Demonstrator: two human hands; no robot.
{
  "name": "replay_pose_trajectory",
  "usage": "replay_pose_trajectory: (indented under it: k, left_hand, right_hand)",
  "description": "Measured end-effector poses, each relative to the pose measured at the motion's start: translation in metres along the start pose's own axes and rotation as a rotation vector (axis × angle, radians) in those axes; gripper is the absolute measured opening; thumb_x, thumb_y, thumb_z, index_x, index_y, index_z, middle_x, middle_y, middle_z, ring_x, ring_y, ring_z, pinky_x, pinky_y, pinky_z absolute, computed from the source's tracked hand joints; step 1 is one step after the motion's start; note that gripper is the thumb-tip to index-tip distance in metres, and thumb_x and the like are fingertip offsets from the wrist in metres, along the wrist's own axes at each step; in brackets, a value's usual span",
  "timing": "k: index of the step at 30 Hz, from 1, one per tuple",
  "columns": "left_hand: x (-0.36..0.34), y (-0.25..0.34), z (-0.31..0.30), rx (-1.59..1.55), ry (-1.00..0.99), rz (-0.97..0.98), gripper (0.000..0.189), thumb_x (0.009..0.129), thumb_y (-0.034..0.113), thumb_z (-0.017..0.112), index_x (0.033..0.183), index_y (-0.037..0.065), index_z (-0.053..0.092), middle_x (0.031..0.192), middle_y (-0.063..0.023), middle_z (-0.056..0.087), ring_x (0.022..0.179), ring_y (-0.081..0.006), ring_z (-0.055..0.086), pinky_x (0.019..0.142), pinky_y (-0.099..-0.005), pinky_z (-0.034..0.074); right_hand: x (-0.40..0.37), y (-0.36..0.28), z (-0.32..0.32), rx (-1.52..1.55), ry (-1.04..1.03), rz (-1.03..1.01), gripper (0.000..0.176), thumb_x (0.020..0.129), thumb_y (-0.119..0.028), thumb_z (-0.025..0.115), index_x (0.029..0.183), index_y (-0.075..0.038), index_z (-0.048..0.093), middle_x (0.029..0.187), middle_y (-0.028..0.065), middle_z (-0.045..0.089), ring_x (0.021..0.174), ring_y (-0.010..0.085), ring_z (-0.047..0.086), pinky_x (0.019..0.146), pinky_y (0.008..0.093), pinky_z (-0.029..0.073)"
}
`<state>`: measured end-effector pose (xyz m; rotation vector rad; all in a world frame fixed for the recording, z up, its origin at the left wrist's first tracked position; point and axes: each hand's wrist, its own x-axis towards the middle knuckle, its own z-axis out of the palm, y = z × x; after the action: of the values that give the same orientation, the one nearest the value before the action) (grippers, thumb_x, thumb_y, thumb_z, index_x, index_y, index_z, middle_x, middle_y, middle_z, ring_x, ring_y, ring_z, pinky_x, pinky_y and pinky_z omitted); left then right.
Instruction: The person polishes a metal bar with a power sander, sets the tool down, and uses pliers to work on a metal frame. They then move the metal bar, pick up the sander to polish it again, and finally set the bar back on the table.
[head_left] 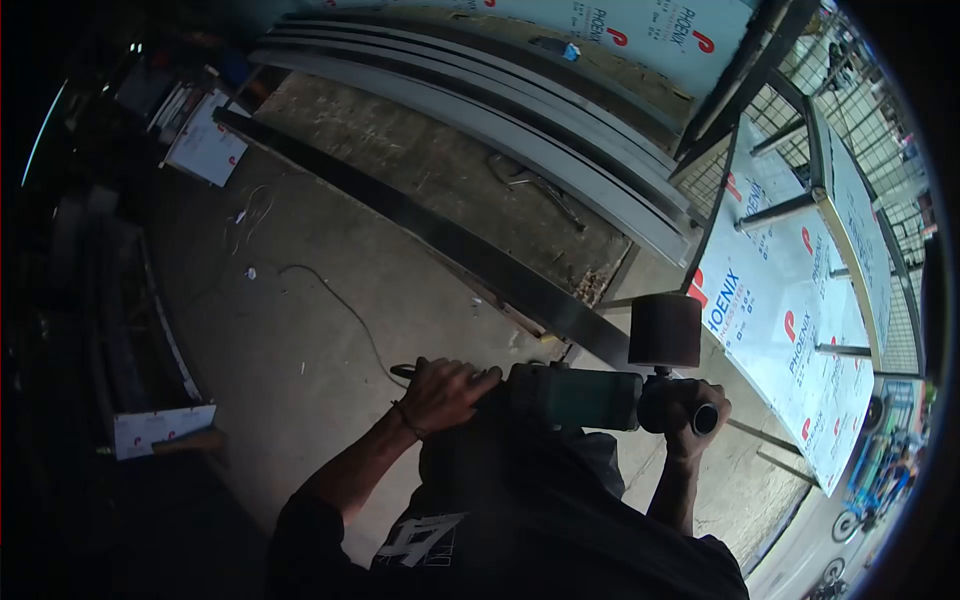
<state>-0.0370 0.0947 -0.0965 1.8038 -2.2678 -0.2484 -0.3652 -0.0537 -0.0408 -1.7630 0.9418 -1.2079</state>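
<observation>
A drum polisher [588, 398] with a green body lies level across my front, close to my dark shirt. Its reddish-brown drum [665, 332] points away from me on the right side. My left hand [445, 393] is closed around the rear end of the tool, where the black cord [350, 310] comes out. Around the front handle, a dark tube with an open round end, the fingers of my right hand [690, 418] are wrapped. Just beyond the drum, the near end of a long dark metal bar [400, 220] appears apart from it, though the gap is hard to judge.
Long grey metal channels [480, 105] lie along the back of a low platform [400, 140]. Film-covered steel sheets on legs [780, 290] stand at right, beside a wire mesh. Another film-covered piece [208, 145] sits at far left. The cord trails across the concrete floor.
</observation>
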Motion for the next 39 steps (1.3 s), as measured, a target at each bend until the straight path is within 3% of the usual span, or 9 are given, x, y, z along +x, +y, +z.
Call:
replay_pose_trajectory:
  k: [3,6,9,15,21,23,28,35,39]
  left_hand:
    - [-0.027,-0.021,0.002,0.127,0.041,-0.067,0.053,0.06,0.033,0.081,0.107,0.014,0.065,0.077,-0.005,0.063,0.064,-0.0188,0.065,0.054,-0.0324,0.05]
    - [-0.06,-0.048,-0.008,0.19,0.116,-0.115,0.055,0.067,0.043,0.078,0.113,0.016,0.064,0.08,-0.0043,0.064,0.064,-0.0184,0.065,0.055,-0.0317,0.05]
    - [-0.106,-0.099,-0.014,0.191,0.319,-0.173,0.056,0.072,0.043,0.076,0.12,0.017,0.062,0.082,-0.0044,0.064,0.062,-0.0185,0.064,0.053,-0.0319,0.049]
    - [-0.172,-0.157,-0.064,0.121,0.163,-0.428,0.056,0.074,0.038,0.074,0.123,0.016,0.059,0.071,-0.0051,0.061,0.058,-0.0201,0.063,0.05,-0.0337,0.048]
    - [-0.235,-0.203,-0.071,0.185,0.311,-0.516,0.056,0.075,0.024,0.072,0.127,0.011,0.054,0.07,-0.0083,0.063,0.061,-0.024,0.064,0.052,-0.0379,0.049]
    - [-0.238,-0.21,-0.091,0.033,0.082,-0.621,0.069,0.075,0.025,0.074,0.136,0.009,0.046,0.076,-0.0114,0.066,0.065,-0.028,0.067,0.056,-0.0412,0.052]
    - [-0.259,-0.251,-0.093,-0.139,0.096,-0.633,0.075,0.08,0.031,0.073,0.142,0.009,0.037,0.084,-0.0155,0.069,0.071,-0.0351,0.068,0.062,-0.0448,0.055]
    - [-0.228,-0.329,-0.133,-0.267,-0.176,-0.654,0.067,0.078,0.037,0.075,0.13,0.009,0.043,0.084,-0.0151,0.069,0.071,-0.0363,0.068,0.061,-0.046,0.053]
    - [-0.19,-0.4,-0.165,-0.32,-0.395,-0.692,0.065,0.077,0.041,0.077,0.122,0.007,0.045,0.084,-0.0176,0.068,0.078,-0.0383,0.068,0.07,-0.0476,0.053]
  right_hand:
    - [0.025,-0.005,0.037,0.108,-0.1,0.038,0.023,0.064,-0.025,0.072,0.067,-0.003,0.066,0.067,0.0071,0.069,0.058,0.0185,0.064,0.061,0.0286,0.048]
    - [0.048,-0.013,0.083,0.139,-0.214,-0.007,0.021,0.062,-0.023,0.07,0.067,-0.003,0.065,0.067,0.0083,0.069,0.059,0.0187,0.064,0.059,0.0292,0.047]
    - [0.069,-0.02,0.166,0.129,-0.263,-0.051,0.022,0.06,-0.023,0.069,0.066,-0.003,0.063,0.065,0.0085,0.067,0.057,0.0189,0.062,0.059,0.0293,0.046]
    - [0.083,-0.034,0.288,0.156,-0.358,-0.076,0.027,0.06,-0.027,0.071,0.064,-0.003,0.061,0.063,0.0071,0.064,0.056,0.0173,0.06,0.057,0.0292,0.046]
    - [0.098,-0.093,0.393,0.418,-0.588,-0.074,0.016,0.066,-0.009,0.067,0.061,0.001,0.057,0.058,0.007,0.06,0.052,0.0153,0.059,0.05,0.0291,0.046]
    - [0.105,-0.102,0.417,0.418,-0.615,-0.045,0.014,0.067,-0.007,0.067,0.061,0.001,0.056,0.058,0.0059,0.058,0.051,0.0141,0.057,0.05,0.0286,0.045]
    - [0.128,-0.1,0.473,0.438,-0.701,-0.058,0.012,0.07,-0.004,0.066,0.063,0.0,0.057,0.058,0.0048,0.058,0.052,0.013,0.056,0.051,0.0276,0.044]
    - [0.178,-0.075,0.541,0.471,-0.67,-0.082,0.012,0.068,-0.004,0.066,0.063,0.0,0.057,0.057,0.0056,0.056,0.052,0.0141,0.057,0.051,0.0283,0.044]
    - [0.217,-0.055,0.569,0.482,-0.617,-0.012,0.014,0.068,-0.005,0.067,0.062,0.001,0.057,0.056,0.006,0.054,0.052,0.0146,0.057,0.051,0.0279,0.043]
